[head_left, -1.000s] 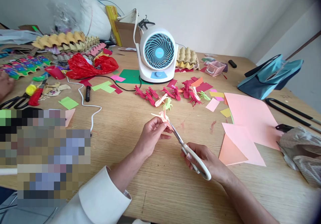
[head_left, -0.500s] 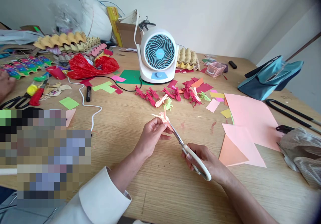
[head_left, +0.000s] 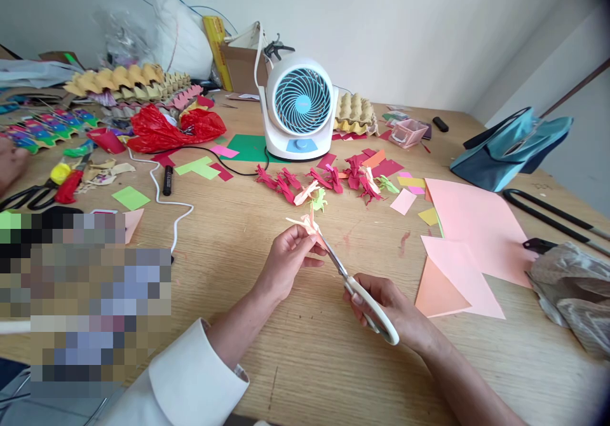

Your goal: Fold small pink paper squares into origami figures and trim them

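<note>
Between thumb and fingers, my left hand (head_left: 284, 262) pinches a small peach folded-paper figure (head_left: 311, 224) with thin pointed parts sticking out. White-handled scissors (head_left: 369, 305) are gripped in my right hand (head_left: 388, 308). Their blades reach up to the left and meet the paper beside my left fingertips; the tips are partly hidden there. Just beyond my hands lie several folded-paper figures, among them red ones (head_left: 284, 184), a light green one (head_left: 318, 199) and a peach one (head_left: 305, 192).
A white fan (head_left: 300, 105) stands behind the figures. Pink paper sheets (head_left: 476, 222) and a blue bag (head_left: 505, 149) lie to the right. At left are a red plastic bag (head_left: 176, 127), black-handled scissors (head_left: 28, 194), a marker (head_left: 168, 180), a white cord (head_left: 177, 205) and another person's hand (head_left: 12, 162).
Both hands keep nearly the same pose, with the scissors still at the paper. The whole view has shifted very slightly.
</note>
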`<state>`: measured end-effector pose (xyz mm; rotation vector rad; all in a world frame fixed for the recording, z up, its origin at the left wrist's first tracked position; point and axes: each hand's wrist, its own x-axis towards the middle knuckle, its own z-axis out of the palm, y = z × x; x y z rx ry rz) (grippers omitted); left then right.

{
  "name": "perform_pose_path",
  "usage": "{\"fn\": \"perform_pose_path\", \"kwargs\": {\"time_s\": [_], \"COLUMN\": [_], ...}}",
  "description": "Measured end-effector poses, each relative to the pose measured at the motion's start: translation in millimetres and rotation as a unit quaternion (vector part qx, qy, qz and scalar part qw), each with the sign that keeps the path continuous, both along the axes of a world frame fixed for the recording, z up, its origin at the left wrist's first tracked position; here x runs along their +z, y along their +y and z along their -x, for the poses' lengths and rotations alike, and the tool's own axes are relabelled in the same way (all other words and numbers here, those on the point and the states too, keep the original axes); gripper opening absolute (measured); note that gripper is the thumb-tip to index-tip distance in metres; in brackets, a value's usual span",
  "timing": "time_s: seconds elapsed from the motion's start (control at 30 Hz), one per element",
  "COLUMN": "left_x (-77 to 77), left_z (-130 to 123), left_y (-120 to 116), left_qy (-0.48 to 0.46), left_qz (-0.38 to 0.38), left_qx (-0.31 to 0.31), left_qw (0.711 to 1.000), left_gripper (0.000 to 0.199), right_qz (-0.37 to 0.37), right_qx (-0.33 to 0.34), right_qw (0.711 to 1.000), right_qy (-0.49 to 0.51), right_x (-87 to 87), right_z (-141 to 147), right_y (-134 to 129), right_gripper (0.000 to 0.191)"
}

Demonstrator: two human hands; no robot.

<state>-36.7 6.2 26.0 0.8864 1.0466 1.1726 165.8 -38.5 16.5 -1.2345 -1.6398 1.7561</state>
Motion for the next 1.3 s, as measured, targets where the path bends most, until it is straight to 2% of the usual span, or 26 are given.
{"fn": "perform_pose_path", "kwargs": {"time_s": [0.37, 0.97, 1.3], "left_x": [3.5, -0.6, -0.1], "left_z": [-1.2, 0.5, 0.7], "left_y": [-0.4, 1.1, 1.1], "left_qy": [0.001, -0.002, -0.001], "left_qz": [0.002, -0.003, 0.001], "left_qx": [0.010, 0.003, -0.003], "left_qw": [1.000, 1.000, 1.000], "left_gripper": [0.025, 0.025, 0.026], "right_qz": [0.009, -0.007, 0.019], "right_qx": [0.000, -0.018, -0.013], "right_qw": [1.000, 1.000, 1.000], "right_qy": [0.008, -0.010, 0.008], "right_x": [0.5, -1.9, -0.6], "right_z": [0.4, -1.2, 0.0], "right_y": [0.0, -1.6, -1.4], "right_gripper": [0.045, 0.041, 0.043]}}
